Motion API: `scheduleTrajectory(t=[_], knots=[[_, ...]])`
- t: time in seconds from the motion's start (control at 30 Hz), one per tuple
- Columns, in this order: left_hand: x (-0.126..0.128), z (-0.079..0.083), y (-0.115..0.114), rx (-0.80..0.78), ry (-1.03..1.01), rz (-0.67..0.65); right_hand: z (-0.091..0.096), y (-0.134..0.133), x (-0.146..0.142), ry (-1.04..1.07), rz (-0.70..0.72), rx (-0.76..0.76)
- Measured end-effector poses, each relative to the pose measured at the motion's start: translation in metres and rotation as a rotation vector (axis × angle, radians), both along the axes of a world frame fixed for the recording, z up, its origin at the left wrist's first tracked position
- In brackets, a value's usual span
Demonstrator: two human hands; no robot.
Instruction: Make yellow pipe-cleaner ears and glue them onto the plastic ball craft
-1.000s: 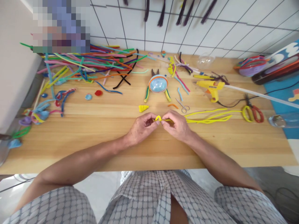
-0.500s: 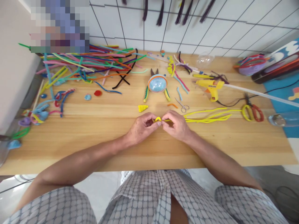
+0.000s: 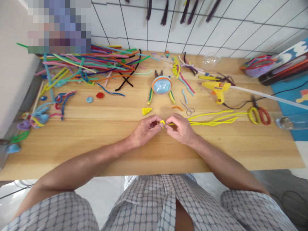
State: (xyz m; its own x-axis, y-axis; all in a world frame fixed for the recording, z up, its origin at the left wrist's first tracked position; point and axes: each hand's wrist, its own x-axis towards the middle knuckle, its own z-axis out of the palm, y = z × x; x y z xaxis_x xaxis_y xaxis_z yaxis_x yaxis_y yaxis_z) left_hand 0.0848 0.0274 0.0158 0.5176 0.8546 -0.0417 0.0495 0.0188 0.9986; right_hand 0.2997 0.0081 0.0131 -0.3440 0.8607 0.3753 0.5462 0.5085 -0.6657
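Note:
Between my fingertips a yellow pipe cleaner (image 3: 162, 122) is bent into a small curl. My left hand (image 3: 147, 129) pinches the curl from the left. My right hand (image 3: 180, 128) pinches the same pipe cleaner just to the right, and part of it is hidden by the fingers. Several loose yellow pipe cleaners (image 3: 216, 121) lie on the wooden table beyond my right hand. A coiled yellow cone (image 3: 146, 111) rests above my left hand. Small scissors (image 3: 189, 110) and a short orange piece (image 3: 177, 108) lie above my right hand.
Pliers (image 3: 172, 97) stand under a clear blue dome (image 3: 162, 86) with an orange rim. A yellow glue gun (image 3: 218, 89) and larger scissors (image 3: 258, 114) lie to the right. Many coloured pipe cleaners (image 3: 96, 65) are heaped at back left, near a finished-looking blue figure (image 3: 39, 118).
The yellow curl between my fingers looks smaller and tighter, with less of it showing. Both hands stay close together in nearly the same place.

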Motion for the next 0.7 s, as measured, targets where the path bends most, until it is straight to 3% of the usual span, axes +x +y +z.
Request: scheduleTrajectory(t=[0.13,0.33,0.7], knots=[[-0.001,-0.004,0.001,-0.065,-0.066,0.039,0.000,0.001,0.001,0.029,-0.017,0.024],[0.002,-0.007,0.010,-0.347,-0.288,0.173,0.002,0.002,0.002,0.064,-0.035,0.024],[0.004,-0.004,0.014,-0.367,-0.287,0.206,0.002,0.001,0.001,0.069,-0.046,0.017]])
